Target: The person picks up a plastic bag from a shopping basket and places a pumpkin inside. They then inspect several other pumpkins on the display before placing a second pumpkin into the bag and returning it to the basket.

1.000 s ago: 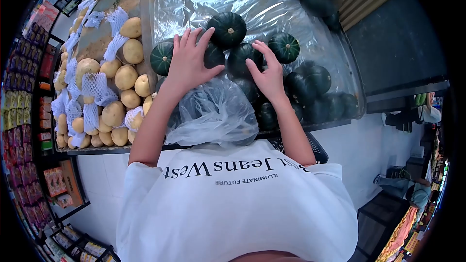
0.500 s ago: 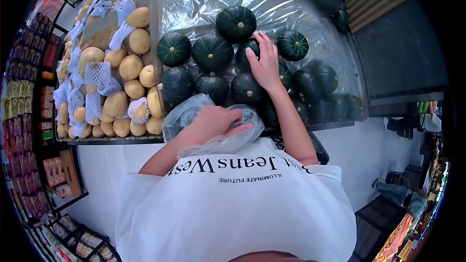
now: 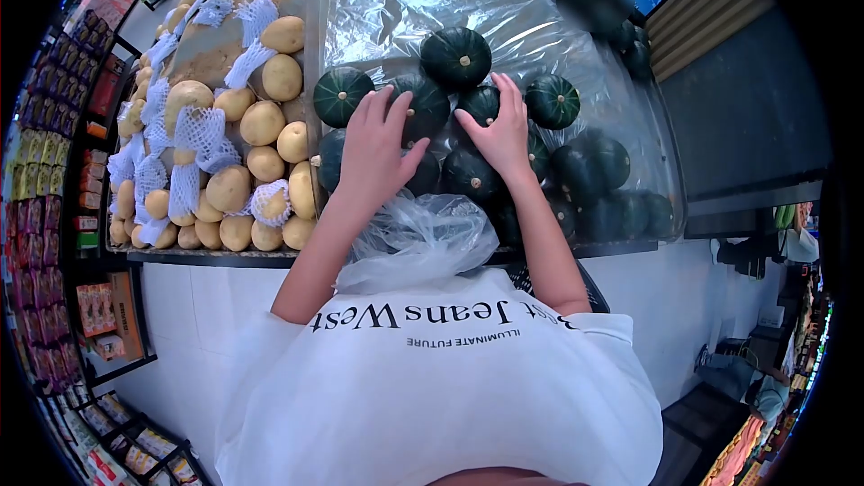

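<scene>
Dark green kabocha squashes lie piled on the display. My left hand (image 3: pixel 382 144), fingers spread, rests on the near left side of one squash (image 3: pixel 427 99). Just to its right, my right hand (image 3: pixel 501 130) lies over a smaller squash (image 3: pixel 478 103), thumb and fingers apart. Another squash (image 3: pixel 456 58) sits behind these two. Below my hands a crumpled clear plastic bag (image 3: pixel 427 229) lies at the display's front edge, against my white shirt; neither hand holds it.
Yellow melons (image 3: pixel 262 123), some in white foam nets (image 3: pixel 200 130), fill the left side beyond a divider. Shiny plastic film (image 3: pixel 387 13) covers the display behind the squashes. Packaged goods hang on a rack (image 3: pixel 40 171) far left. A person (image 3: pixel 765 391) is at the far right.
My left hand has let go of the plastic bag and reached forward onto a squash. The bag now lies loose at the front edge. My right hand stays over the smaller squash.
</scene>
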`<state>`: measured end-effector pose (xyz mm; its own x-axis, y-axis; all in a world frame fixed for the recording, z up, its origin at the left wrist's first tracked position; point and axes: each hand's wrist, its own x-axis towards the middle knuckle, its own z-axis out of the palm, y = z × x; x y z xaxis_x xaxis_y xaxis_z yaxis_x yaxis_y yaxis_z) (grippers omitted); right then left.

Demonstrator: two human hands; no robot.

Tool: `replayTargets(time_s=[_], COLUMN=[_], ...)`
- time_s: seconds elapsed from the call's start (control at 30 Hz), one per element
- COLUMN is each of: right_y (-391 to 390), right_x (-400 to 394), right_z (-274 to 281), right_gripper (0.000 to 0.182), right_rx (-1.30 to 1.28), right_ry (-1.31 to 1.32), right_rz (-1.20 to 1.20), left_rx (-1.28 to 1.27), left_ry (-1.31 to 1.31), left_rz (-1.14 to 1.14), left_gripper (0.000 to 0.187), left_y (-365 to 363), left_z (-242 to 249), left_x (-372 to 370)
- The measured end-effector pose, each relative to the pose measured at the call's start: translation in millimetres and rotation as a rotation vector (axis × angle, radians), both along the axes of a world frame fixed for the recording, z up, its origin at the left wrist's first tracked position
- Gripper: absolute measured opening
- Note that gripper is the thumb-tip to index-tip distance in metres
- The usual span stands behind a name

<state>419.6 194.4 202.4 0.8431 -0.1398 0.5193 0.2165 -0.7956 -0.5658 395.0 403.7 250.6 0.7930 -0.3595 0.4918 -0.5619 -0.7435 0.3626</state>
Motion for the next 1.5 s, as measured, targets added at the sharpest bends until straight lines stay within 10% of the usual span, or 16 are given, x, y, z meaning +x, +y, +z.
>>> replayTargets(time_s=[0.57, 0.83, 1.0, 1.2, 1.33, 1.5], right_y=[-3, 2, 12, 3, -12, -29], right_x=[11, 55, 77, 48, 13, -39], right_z=[25, 48, 39, 93, 99, 83], right_gripper=[0.083, 0.072, 0.065, 0.065, 0.055, 0.05], right_rx=[-0.118, 0.379, 0.404, 0.49, 1.151, 1.351], right_ry=[0.103, 0.379, 0.082, -0.129, 0.058, 0.177], right_rz=[0.055, 0.08, 0.082, 0.161, 0.378, 0.262], left_rx=[0.178, 0.115, -0.213, -0.38, -0.305, -0.286], left_ry=[-0.019, 0.325, 0.408, 0.157, -0.211, 0.05], left_rz=[0.088, 0.011, -0.064, -0.066, -0.248, -0.466], left_gripper=[0.089, 0.103, 0.09, 0.078, 0.075, 0.07], left_y=[-37, -48, -45, -61, -81, -94], left_z=[-19, 9, 9, 51, 73, 68], left_x=[51, 88, 102, 63, 34, 10])
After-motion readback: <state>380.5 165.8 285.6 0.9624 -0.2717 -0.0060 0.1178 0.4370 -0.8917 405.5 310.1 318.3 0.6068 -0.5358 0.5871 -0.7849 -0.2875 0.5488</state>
